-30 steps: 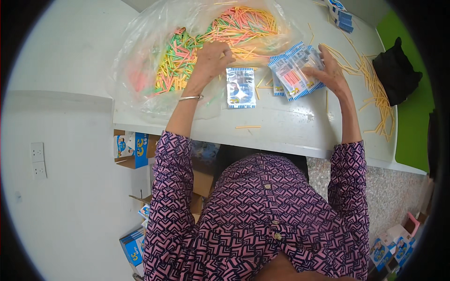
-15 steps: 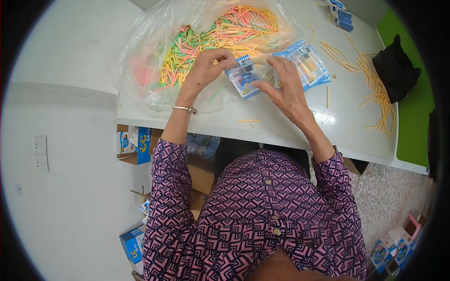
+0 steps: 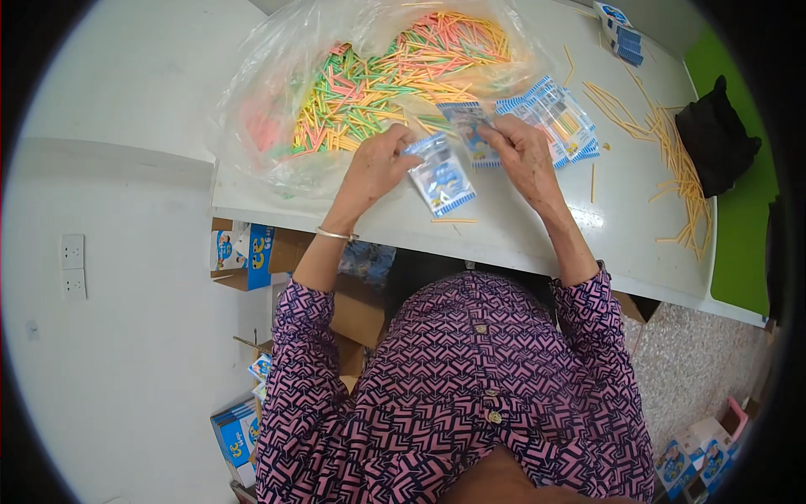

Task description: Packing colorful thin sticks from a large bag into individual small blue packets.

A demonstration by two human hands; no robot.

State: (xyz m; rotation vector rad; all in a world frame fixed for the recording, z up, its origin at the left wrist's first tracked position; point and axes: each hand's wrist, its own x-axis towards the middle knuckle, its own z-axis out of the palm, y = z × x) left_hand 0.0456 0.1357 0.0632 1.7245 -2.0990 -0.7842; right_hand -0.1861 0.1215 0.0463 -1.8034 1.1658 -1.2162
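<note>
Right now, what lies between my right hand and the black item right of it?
In the head view, from your right hand toward the black item: overlapping blue-and-white packets, a small yellowish fragment, then loose yellow sticks.

Both forearms [image 3: 319, 262] stretched forward
Left hand [image 3: 378, 170] held in a pinch, right hand [image 3: 524, 158] near it, pinching too

In the middle I count two hands: one left hand [image 3: 376, 174] with one white packet [image 3: 442, 180], and one right hand [image 3: 524, 154] with one blue packet [image 3: 467, 126]. Beside is one pile [image 3: 569, 126] of several packets, exact number not clear. At the top, one bag [image 3: 252, 84] has sticks [image 3: 357, 105] too many for counting. At far left, two sockets [image 3: 73, 251]; at far right, one black bundle [image 3: 715, 139].
</note>
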